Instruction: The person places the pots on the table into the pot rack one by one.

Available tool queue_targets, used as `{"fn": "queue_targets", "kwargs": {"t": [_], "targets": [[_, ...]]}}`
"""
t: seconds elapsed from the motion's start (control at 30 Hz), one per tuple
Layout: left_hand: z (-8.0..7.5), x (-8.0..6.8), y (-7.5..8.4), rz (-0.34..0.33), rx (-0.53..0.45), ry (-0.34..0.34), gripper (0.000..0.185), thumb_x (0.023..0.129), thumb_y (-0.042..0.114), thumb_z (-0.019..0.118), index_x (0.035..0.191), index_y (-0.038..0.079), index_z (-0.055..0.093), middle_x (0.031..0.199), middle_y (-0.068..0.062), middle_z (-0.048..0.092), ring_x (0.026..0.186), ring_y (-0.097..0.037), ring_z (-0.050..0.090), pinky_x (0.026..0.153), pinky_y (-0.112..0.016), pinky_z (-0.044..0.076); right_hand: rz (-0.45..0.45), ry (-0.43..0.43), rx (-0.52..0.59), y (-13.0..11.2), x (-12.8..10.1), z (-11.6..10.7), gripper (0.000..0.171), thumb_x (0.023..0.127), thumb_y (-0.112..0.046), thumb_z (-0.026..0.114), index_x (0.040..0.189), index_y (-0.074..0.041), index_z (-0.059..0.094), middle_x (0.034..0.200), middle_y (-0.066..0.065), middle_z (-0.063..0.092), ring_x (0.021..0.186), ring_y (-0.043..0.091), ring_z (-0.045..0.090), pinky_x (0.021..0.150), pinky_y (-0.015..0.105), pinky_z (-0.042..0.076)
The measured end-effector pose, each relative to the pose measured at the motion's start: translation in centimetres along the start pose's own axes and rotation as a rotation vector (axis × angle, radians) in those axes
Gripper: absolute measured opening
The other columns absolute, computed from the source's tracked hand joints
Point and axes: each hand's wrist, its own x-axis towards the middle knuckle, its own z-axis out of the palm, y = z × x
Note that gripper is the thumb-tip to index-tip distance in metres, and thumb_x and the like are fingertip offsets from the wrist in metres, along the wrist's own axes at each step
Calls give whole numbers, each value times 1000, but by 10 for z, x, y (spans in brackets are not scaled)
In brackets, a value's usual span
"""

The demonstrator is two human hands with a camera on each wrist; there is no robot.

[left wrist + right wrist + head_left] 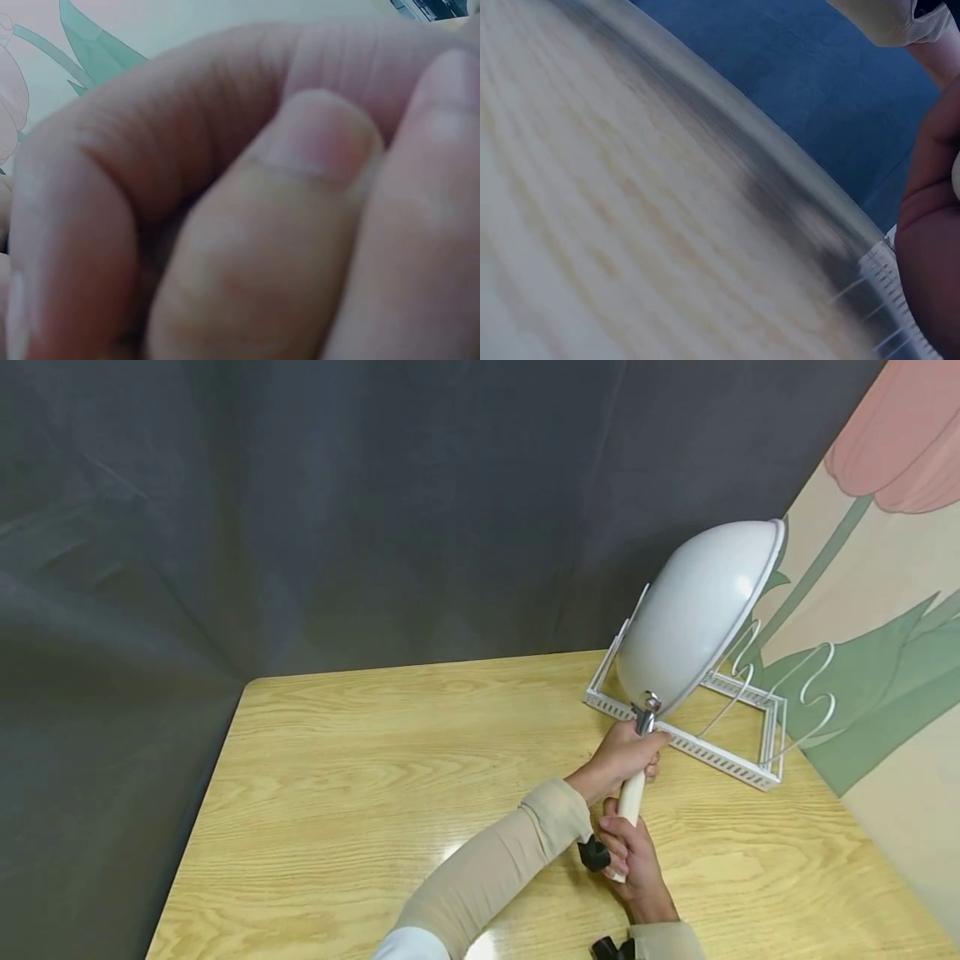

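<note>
A white round-bottomed wok (697, 602) stands tilted on its side over a white wire rack (720, 756), its outer curve toward me. Whether it rests on the rack I cannot tell, and its inside is hidden. My left hand (624, 756) grips the pale handle (632, 797) close below its metal joint (647, 714). Further down, near the handle's end, my right hand (633, 860) grips it too. Curled fingers (255, 247) fill the left wrist view. At the right edge of the right wrist view, part of the right hand (930, 240) shows.
The rack has curved wire dividers (817, 693) on its right side. It stands at the back right of a wood-grain table (375, 777). A dark curtain (412, 510) hangs behind, and a wall painted with tulips (900, 668) rises at the right.
</note>
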Motion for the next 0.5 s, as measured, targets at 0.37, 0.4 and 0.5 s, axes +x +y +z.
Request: {"fn": "queue_targets", "kwargs": {"t": [0.37, 0.4, 0.5], "targets": [[3, 6, -4, -19, 8, 16, 31, 95, 9, 67, 72, 16, 48, 53, 3, 43, 43, -7, 39, 40, -18, 36, -12, 64, -7, -2, 0, -1, 46, 97, 12, 8, 93, -6, 51, 58, -1, 16, 41, 7, 18, 33, 22, 10], [3, 7, -4, -23, 2, 19, 31, 95, 8, 67, 71, 15, 48, 53, 3, 43, 43, -8, 39, 40, -18, 36, -9, 66, -3, -2, 0, -1, 46, 97, 11, 8, 94, -6, 51, 58, -1, 16, 41, 7, 18, 33, 22, 11], [2, 7, -6, -35, -3, 34, 33, 96, 7, 67, 71, 15, 48, 53, 2, 42, 43, -8, 39, 40, -19, 36, 7, 75, 1, -1, -1, 0, 45, 98, 10, 10, 94, -7, 52, 59, -1, 15, 42, 7, 18, 34, 22, 12]]}}
